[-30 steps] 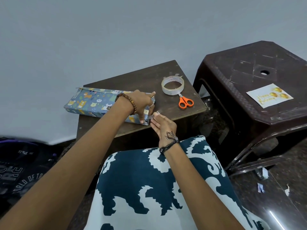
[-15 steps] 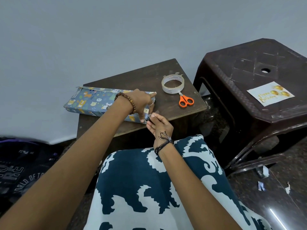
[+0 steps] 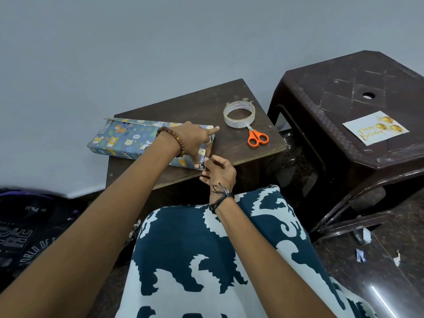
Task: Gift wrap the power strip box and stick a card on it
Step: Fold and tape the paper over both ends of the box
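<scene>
Dark printed fabric (image 3: 25,237) lay at the far left on the floor, its lettering only partly legible. Next along, the wrapped box (image 3: 128,140), covered in blue paper with cartoon animals, lay flat across the near left part of a small dark wooden table (image 3: 202,104), its left end jutting past the table's edge. The left hand (image 3: 193,140), a beaded bracelet on its wrist, rested on top of the box's right end, index finger stretched straight toward the right and the other fingers bent down over the end fold, pressing the paper there. Just below it, the right hand (image 3: 219,172), with dark thread tied round the wrist, met the box's near right corner with curled fingers; whether they pinched paper or a bit of tape could not be told. Patterned navy and white cloth (image 3: 206,260) covered the lap beneath both forearms. Farther right on the table sat a roll of clear tape (image 3: 239,114), with orange-handled scissors (image 3: 257,137) touching its near side. Beside the table stood a dark brown plastic stool (image 3: 344,88), and on its seat lay the birthday card (image 3: 375,128), well apart from the box. Small paper scraps (image 3: 367,246) littered the floor at the lower right.
</scene>
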Motion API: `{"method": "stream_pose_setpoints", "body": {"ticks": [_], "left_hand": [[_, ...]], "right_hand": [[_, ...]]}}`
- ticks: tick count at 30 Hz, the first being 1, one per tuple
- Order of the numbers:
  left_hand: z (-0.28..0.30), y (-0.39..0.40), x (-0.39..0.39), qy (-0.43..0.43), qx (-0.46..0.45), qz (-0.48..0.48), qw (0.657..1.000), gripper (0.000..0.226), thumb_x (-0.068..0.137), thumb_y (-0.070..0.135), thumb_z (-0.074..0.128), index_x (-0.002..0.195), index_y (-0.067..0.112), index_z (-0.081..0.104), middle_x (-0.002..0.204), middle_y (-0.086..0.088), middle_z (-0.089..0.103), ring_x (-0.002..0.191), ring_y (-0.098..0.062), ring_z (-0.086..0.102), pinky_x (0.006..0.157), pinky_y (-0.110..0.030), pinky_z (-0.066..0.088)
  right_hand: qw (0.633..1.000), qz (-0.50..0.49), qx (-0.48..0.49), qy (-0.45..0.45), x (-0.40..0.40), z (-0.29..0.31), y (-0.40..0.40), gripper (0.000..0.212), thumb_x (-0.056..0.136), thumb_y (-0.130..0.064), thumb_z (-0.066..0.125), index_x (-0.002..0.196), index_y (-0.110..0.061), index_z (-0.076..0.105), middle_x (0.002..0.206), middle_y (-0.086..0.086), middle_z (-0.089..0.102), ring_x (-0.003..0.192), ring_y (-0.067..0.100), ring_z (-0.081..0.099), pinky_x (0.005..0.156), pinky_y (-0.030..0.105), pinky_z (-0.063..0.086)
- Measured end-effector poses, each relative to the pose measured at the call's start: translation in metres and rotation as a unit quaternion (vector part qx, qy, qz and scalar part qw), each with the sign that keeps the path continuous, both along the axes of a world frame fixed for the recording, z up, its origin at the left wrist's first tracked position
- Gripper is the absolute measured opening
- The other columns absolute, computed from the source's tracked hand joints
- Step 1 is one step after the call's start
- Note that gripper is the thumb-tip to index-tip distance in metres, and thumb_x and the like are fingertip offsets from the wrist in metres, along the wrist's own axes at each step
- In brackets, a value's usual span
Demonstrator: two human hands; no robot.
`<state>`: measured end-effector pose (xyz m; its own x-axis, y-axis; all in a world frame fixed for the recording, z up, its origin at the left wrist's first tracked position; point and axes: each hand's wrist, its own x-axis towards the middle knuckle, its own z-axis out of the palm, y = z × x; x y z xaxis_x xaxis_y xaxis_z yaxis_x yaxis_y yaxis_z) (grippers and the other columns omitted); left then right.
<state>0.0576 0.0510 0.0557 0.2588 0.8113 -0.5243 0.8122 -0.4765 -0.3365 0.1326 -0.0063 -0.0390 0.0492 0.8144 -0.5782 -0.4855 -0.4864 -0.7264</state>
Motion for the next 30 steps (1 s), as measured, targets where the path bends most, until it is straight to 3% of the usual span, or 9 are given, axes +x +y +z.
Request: {"method": "stream_pose_setpoints", "body": {"ticks": [4, 8, 11, 13, 15, 18, 21, 24, 30], "left_hand": [[0.001, 0.000, 0.001, 0.002, -0.003, -0.004, 1.000, 0.063, 0.076, 0.041, 0.071, 0.131, 0.020, 0.048, 0.157, 0.008, 0.009, 0.124, -0.020, 0.046, 0.079, -0.029, 0.036], [0.002, -0.001, 0.001, 0.003, -0.008, -0.005, 1.000, 0.052, 0.076, 0.041, 0.071, 0.122, 0.022, 0.056, 0.157, 0.010, 0.001, 0.124, -0.019, 0.045, 0.076, -0.027, 0.034], [0.002, -0.002, 0.001, -0.002, -0.011, 0.001, 1.000, 0.050, 0.075, 0.040, 0.072, 0.120, 0.024, 0.057, 0.157, 0.011, 0.001, 0.124, -0.018, 0.045, 0.078, -0.027, 0.034], [0.002, -0.002, 0.001, -0.001, -0.011, 0.005, 1.000, 0.051, 0.076, 0.040, 0.071, 0.121, 0.022, 0.057, 0.157, 0.011, 0.002, 0.124, -0.019, 0.045, 0.077, -0.027, 0.032], [0.002, -0.002, 0.001, 0.000, -0.006, 0.005, 1.000, 0.054, 0.076, 0.040, 0.071, 0.124, 0.021, 0.055, 0.157, 0.011, 0.004, 0.124, -0.019, 0.046, 0.076, -0.027, 0.031], [0.000, 0.000, 0.001, -0.002, -0.002, 0.007, 1.000, 0.063, 0.077, 0.040, 0.071, 0.132, 0.019, 0.048, 0.157, 0.008, 0.012, 0.123, -0.021, 0.046, 0.076, -0.027, 0.031], [-0.002, 0.001, -0.001, -0.004, -0.002, 0.009, 1.000, 0.069, 0.076, 0.041, 0.071, 0.136, 0.019, 0.043, 0.154, 0.004, 0.024, 0.123, -0.021, 0.046, 0.076, -0.027, 0.031], [-0.004, 0.003, -0.002, -0.005, -0.003, 0.012, 1.000, 0.072, 0.076, 0.041, 0.071, 0.138, 0.019, 0.040, 0.150, 0.001, 0.032, 0.123, -0.022, 0.047, 0.077, -0.028, 0.031], [-0.005, 0.003, -0.001, -0.004, 0.002, 0.014, 1.000, 0.076, 0.076, 0.041, 0.071, 0.140, 0.018, 0.037, 0.150, 0.001, 0.033, 0.122, -0.022, 0.047, 0.076, -0.028, 0.030]], "right_hand": [[0.998, 0.000, 0.004, -0.055, 0.003, -0.002, -0.002, 0.040, 0.078, -0.013, 0.075, 0.099, -0.015, 0.042, 0.090, 0.016, 0.061, 0.028, 0.001, 0.047, 0.034, 0.018, 0.044], [0.993, 0.002, 0.015, -0.120, 0.003, -0.007, -0.002, 0.041, 0.075, -0.021, 0.077, 0.082, -0.015, 0.037, 0.075, 0.008, 0.055, 0.026, 0.003, 0.043, 0.035, 0.022, 0.047], [0.980, 0.001, 0.031, -0.195, -0.003, -0.012, -0.002, 0.048, 0.077, -0.026, 0.075, 0.060, -0.017, 0.031, 0.063, 0.004, 0.049, 0.036, 0.012, 0.045, 0.046, 0.037, 0.055], [0.971, -0.015, 0.036, -0.235, -0.008, -0.015, -0.004, 0.052, 0.075, -0.032, 0.075, 0.056, -0.019, 0.029, 0.066, 0.006, 0.052, 0.052, 0.022, 0.052, 0.057, 0.049, 0.056], [0.968, -0.026, 0.044, -0.247, -0.012, -0.015, -0.007, 0.051, 0.073, -0.038, 0.075, 0.055, -0.021, 0.030, 0.073, 0.011, 0.059, 0.065, 0.031, 0.060, 0.061, 0.050, 0.055], [0.965, -0.025, 0.048, -0.257, -0.015, -0.016, -0.009, 0.041, 0.074, -0.040, 0.073, 0.058, -0.024, 0.038, 0.077, 0.009, 0.064, 0.071, 0.033, 0.064, 0.063, 0.048, 0.055], [0.968, -0.029, 0.050, -0.244, -0.013, -0.015, -0.008, 0.023, 0.076, -0.037, 0.074, 0.078, -0.025, 0.055, 0.074, 0.000, 0.063, 0.074, 0.025, 0.065, 0.065, 0.047, 0.056], [0.974, -0.028, 0.051, -0.219, -0.013, -0.014, -0.008, 0.025, 0.078, -0.032, 0.073, 0.098, -0.021, 0.063, 0.067, -0.011, 0.056, 0.075, 0.016, 0.062, 0.068, 0.048, 0.056], [0.980, -0.032, 0.048, -0.189, -0.013, -0.013, -0.006, 0.031, 0.080, -0.025, 0.073, 0.108, -0.016, 0.063, 0.067, -0.020, 0.052, 0.080, 0.012, 0.060, 0.073, 0.047, 0.056]]}}
